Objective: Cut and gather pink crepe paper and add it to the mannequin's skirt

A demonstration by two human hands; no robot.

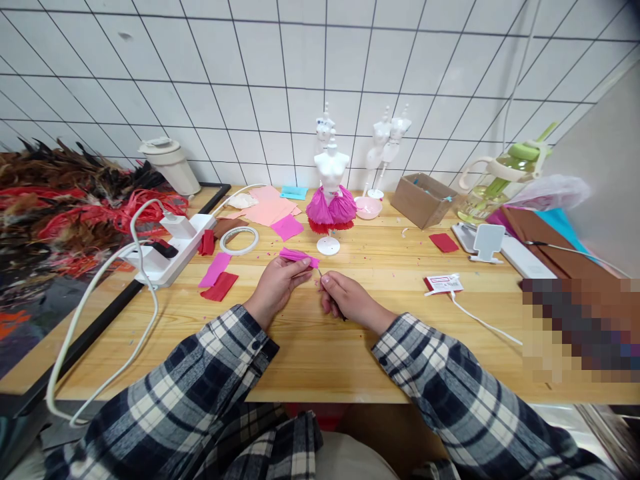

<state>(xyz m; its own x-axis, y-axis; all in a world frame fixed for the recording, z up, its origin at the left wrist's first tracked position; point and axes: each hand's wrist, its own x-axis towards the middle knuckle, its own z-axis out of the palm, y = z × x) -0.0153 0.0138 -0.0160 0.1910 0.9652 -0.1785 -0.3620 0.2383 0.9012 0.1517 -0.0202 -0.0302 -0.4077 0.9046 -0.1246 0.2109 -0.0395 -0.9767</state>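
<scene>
Looks like trimming in hand: left hand (281, 283) pinches the magenta strip (297, 255), just in front of the skirted dress form (331, 167); right hand (353, 297) is closed around a small tool (320, 272), probably scissors, tip at the strip's end. Next cut calls for a steady, taut strip.

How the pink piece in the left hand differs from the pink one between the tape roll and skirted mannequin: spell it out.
The held piece is gripped by the left hand; the flat piece lies with no hand on it.
The held piece looks bunched into a narrow strip, while the flat piece is spread broad.
A thin tool in the right hand is by the held piece, not the flat piece.
Both are bright pink.
</scene>
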